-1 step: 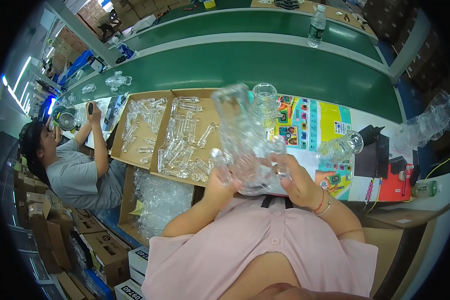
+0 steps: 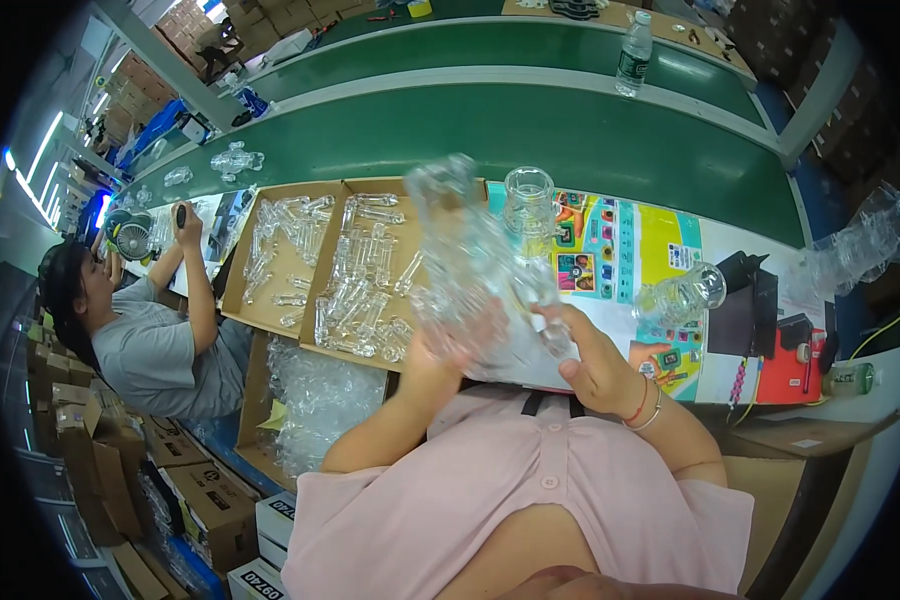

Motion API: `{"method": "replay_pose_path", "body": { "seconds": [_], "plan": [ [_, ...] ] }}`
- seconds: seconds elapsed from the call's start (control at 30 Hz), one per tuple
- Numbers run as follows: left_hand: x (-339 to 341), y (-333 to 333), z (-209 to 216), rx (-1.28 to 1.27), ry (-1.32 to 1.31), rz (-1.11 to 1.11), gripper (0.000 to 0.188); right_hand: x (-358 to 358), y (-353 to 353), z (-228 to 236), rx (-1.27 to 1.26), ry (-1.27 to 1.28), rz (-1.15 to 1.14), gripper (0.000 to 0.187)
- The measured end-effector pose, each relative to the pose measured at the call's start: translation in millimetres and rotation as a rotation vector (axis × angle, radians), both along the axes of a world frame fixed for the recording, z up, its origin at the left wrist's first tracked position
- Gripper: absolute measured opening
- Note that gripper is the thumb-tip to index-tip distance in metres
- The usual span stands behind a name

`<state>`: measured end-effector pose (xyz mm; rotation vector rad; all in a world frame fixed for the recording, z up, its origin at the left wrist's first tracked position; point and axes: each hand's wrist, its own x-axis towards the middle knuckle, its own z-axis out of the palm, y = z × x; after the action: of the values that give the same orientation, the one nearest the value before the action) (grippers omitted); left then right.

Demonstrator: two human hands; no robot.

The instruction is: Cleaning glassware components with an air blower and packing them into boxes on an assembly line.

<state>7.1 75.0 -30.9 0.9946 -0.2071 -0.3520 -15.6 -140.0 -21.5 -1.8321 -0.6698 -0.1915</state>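
A bulky see-through plastic assembly [image 2: 470, 240], with a long upper section and smaller parts at its sides, is held up before my chest, partly smeared by motion. My left hand [image 2: 440, 365] is closed round its lower left side, some fingers showing through the plastic. On the other side my right hand [image 2: 598, 368] grips a small clear part at the assembly's lower right, thumb and fingers bent. Just behind stands a clear ribbed cylinder [image 2: 529, 205]. A similar clear piece [image 2: 682, 295] lies to the right on a colourful printed sheet [image 2: 660, 240].
Shallow cardboard trays [image 2: 328, 215] of small clear rods stand left, above a box of clear plastic parts [image 2: 320, 400]. A co-worker [image 2: 185, 345] sits far left. A stack of clear pieces [image 2: 860, 245] and a red case [image 2: 792, 370] are right. A water bottle [image 2: 633, 58] stands behind.
The assembly has tilted and turned, its upper end shifting slightly left and up. My left hand has moved a little left, and my right hand's fingers have shifted on the assembly's side.
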Motion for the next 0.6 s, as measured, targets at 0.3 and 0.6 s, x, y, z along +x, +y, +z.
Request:
{"method": "replay_pose_path", "body": {
  "seconds": [0.3, 0.6],
  "plan": [
    [234.0, 32.8, 7.8, 0.316, -0.062, 0.405, 0.049, -22.5, -45.6, -11.8, -0.089, -0.317, -0.552, 0.033],
    [360.3, 15.6, -112.0, 1.165, -0.258, 0.805, 0.036, -28.4, -113.9, 3.8, 0.361, -0.720, -1.132, 0.036]
  ]
}}
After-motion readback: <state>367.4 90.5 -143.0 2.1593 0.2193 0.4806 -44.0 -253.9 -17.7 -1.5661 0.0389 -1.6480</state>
